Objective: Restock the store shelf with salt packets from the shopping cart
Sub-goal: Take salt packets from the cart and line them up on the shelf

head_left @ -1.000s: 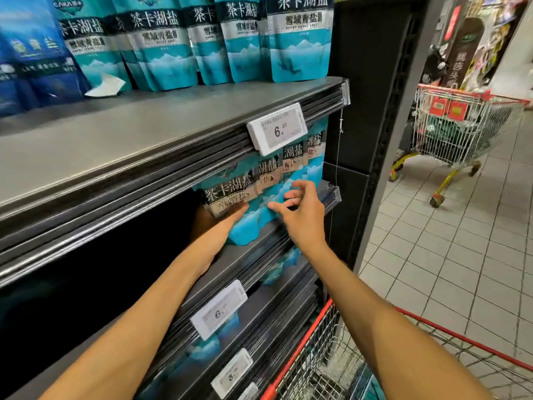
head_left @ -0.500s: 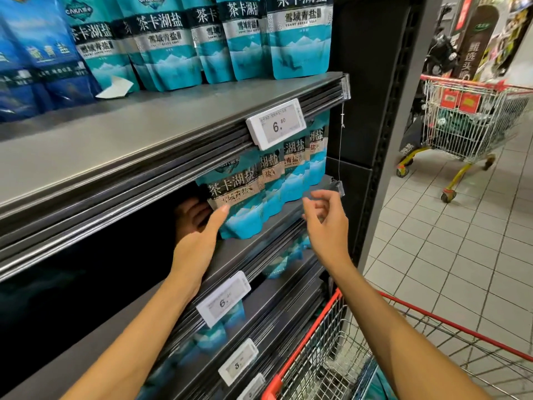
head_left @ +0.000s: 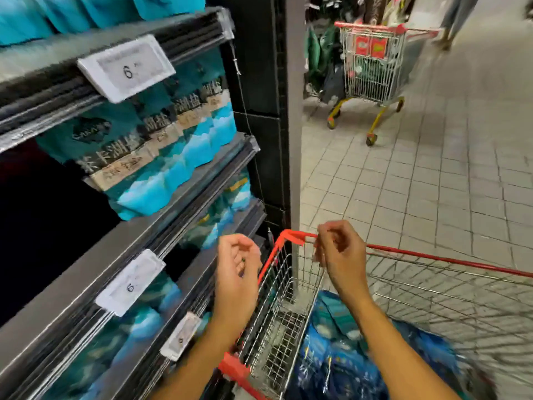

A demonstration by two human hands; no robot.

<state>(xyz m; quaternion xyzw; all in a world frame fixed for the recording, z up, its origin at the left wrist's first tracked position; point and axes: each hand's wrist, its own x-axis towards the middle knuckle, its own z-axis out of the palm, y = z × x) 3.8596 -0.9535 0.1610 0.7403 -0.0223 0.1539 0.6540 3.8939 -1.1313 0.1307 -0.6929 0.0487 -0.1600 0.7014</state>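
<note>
A row of teal salt packets (head_left: 161,157) stands on the middle shelf (head_left: 184,194), left of the shelf's dark post. Below me is the red-rimmed wire shopping cart (head_left: 432,256), with blue and teal salt packets (head_left: 343,353) lying in its basket. My left hand (head_left: 236,272) hovers beside the cart's left rim, fingers loosely curled, holding nothing. My right hand (head_left: 340,255) hangs over the cart's front corner, fingers loosely curled and empty. The frame is blurred by motion.
White price tags (head_left: 127,67) hang on the shelf edges. More teal packets fill the top shelf (head_left: 86,13) and the lower shelves (head_left: 138,330). A second cart (head_left: 372,62) stands in the tiled aisle, with a person's legs (head_left: 455,18) beyond it.
Both hands have left the packets on the middle shelf and dropped toward the cart. The view has swung down and right, bringing the cart's basket into sight.
</note>
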